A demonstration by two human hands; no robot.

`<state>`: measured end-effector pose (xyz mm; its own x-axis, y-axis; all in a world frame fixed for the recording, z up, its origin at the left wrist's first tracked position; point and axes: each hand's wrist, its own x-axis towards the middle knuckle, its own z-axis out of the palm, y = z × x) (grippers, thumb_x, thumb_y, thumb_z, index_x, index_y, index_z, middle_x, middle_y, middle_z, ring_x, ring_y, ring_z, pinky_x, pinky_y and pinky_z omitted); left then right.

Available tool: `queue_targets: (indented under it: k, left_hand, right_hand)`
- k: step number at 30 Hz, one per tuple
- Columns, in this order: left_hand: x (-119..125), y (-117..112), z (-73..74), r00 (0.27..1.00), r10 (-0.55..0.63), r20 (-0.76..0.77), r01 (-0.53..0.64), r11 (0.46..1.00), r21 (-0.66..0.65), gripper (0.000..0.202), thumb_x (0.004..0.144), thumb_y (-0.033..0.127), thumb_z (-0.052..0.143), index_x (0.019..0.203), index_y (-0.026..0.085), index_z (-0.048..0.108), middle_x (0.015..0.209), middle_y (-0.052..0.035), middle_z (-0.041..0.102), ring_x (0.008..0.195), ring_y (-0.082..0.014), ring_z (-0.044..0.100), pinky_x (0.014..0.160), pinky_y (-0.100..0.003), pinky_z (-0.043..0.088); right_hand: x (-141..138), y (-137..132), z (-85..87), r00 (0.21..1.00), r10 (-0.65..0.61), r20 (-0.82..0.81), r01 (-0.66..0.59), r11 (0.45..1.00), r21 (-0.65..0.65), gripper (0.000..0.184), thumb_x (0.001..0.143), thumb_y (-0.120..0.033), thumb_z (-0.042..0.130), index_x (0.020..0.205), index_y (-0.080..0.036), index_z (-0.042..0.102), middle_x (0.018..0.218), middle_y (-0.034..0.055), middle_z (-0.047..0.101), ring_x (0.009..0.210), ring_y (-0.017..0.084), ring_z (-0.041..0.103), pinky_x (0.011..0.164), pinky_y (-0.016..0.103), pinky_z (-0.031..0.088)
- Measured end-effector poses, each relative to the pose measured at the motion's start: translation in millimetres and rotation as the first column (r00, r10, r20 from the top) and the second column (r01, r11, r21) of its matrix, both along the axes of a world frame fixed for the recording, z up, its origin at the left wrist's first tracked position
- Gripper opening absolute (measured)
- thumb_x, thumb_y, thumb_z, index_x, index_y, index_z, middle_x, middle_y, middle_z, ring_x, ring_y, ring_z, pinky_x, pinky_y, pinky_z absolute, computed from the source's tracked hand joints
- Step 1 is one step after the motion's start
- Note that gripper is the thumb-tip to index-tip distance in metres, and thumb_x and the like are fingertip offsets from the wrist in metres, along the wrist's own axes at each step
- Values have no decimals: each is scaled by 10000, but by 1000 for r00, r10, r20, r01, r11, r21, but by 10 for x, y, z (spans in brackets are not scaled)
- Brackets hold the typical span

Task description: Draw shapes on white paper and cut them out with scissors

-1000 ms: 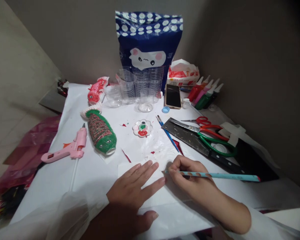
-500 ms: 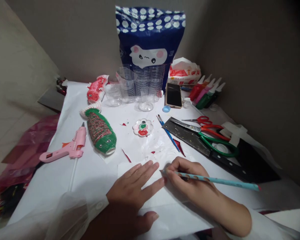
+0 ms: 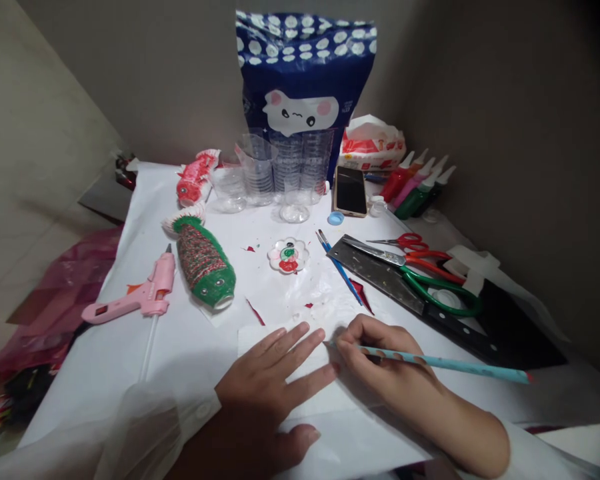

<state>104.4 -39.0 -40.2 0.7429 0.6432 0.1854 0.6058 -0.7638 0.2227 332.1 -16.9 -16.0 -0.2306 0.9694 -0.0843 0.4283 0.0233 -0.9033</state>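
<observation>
Over paper (image 3: pixel 313 401), pencil (image 3: pixel 473 367) in right hand (image 3: pixel 387 379)

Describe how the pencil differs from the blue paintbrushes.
The pencil is held in the right hand, while the paintbrushes lie on the white table covering. The pencil is light blue with a red end; the paintbrushes are darker blue. The pencil's tip points left; the paintbrushes' bristles point away from the person. Both are long and slender.

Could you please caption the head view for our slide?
Left hand rests on white paper; right hand holds a light-blue pencil.
</observation>
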Motion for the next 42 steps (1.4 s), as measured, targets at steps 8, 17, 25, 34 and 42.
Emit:
queue_targets:
  k: [8,17,25,34,42]
  left_hand:
    - [28,0,-55,999,26,47,-27,999,33,627,904,611,453,1449,300,460,1576,-56,372,1408,-280,409,1153,-445,345]
    - [6,-1,-76,998,19,61,-21,999,35,652,895,595,491,1468,292,426,1582,-58,356,1437,-265,360,1160,-450,327]
    - [6,-16,-21,999,30,35,-30,999,11,705,819,508,613,1459,277,428,1585,-58,348,1432,-267,371,1152,-453,340]
    - [20,-8,-55,998,22,61,-25,999,36,631,888,578,501,1438,272,464,1586,-62,351,1442,-267,351,1162,-437,309]
    - [5,-3,-42,1000,14,18,-15,999,48,654,881,566,512,1454,258,441,1592,-68,339,1457,-258,319,1173,-426,289]
  right_hand:
    - [-23,18,42,999,49,-20,-50,998,-27,146,860,-183,572,716,-201,580,678,-13,644,635,148,569,605,253,449]
    - [12,21,-15,998,-40,-48,40,999,-2,159,817,-184,575,661,-201,551,595,-39,574,551,122,475,517,237,379]
    - [2,11,-26,1000,0,9,0,1000,4,162,864,-198,557,702,-203,548,633,-32,589,582,128,500,547,240,397]
    - [1,21,34,996,91,-15,-91,996,-18,136,847,-155,563,720,-201,576,670,-31,622,617,128,537,575,229,418]
    - [25,19,-31,999,-15,-47,14,1000,-11,158,831,-187,562,674,-199,549,607,-38,566,563,120,472,523,235,375]
